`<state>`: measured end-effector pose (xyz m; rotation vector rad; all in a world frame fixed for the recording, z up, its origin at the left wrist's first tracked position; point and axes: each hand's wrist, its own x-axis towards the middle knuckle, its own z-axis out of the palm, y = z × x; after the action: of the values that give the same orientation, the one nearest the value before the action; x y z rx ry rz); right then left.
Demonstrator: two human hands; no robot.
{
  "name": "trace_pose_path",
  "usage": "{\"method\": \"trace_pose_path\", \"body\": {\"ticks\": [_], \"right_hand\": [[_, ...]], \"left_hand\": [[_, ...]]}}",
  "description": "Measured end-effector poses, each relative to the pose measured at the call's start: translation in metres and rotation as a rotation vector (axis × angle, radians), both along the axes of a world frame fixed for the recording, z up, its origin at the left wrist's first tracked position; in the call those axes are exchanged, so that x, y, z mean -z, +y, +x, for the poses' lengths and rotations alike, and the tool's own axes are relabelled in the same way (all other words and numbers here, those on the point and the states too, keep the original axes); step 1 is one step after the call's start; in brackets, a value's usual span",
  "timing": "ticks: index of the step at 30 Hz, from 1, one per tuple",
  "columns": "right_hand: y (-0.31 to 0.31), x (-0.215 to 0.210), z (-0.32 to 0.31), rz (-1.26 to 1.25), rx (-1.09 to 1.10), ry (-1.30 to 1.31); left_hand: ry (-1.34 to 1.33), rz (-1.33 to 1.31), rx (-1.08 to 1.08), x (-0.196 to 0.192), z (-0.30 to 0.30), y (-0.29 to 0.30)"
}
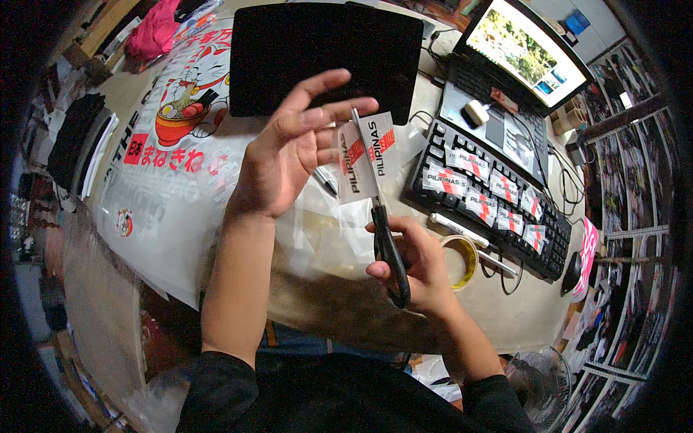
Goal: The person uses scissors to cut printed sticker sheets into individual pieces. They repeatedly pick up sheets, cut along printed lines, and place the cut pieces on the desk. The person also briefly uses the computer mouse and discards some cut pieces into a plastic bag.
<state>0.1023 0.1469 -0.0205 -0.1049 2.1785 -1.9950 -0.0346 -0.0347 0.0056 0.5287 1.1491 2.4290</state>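
In my right hand (416, 267) is a pair of black-handled scissors (390, 252), fingers wrapped round the handles and blades pointing up and away. The blades lie across a small white sheet of printed labels (388, 148) with black lettering and red shapes, a label on either side of them. My left hand (278, 155) is raised left of the scissors and holds the sheet's left edge at its fingertips. Its upper fingers stretch out above the sheet. How the lower fingers grip is partly hidden.
Similar cut labels lie on a black keyboard (437, 155) at right. Near it are a tape roll (469, 270), a white marker (458, 229), a mouse (572, 273) and an open laptop (530, 50). A black panel (325, 43) lies behind, a printed plastic sheet (155, 195) at left.
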Motion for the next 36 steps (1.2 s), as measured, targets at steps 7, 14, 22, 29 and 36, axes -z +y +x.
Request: {"method": "trace_pose_path", "body": {"ticks": [7,14,22,29,36], "right_hand": [[-0.001,0.0,-0.002,-0.04,0.052,-0.094],[0.001,0.004,-0.003,0.028,0.065,-0.089],[-0.002,0.0,-0.005,0.065,0.053,-0.135],[0.012,0.007,-0.005,0.25,-0.059,-0.057],[0.026,-0.006,-0.004,0.26,-0.03,-0.034]], "left_hand": [[-0.187,0.043,0.213,0.027,0.001,0.021],[-0.172,-0.02,0.175,0.024,0.0,0.022],[-0.206,0.032,0.053,0.028,-0.001,0.02],[-0.18,0.032,-0.199,0.032,-0.011,0.011],[-0.221,0.073,-0.454,0.029,-0.017,-0.005]]}}
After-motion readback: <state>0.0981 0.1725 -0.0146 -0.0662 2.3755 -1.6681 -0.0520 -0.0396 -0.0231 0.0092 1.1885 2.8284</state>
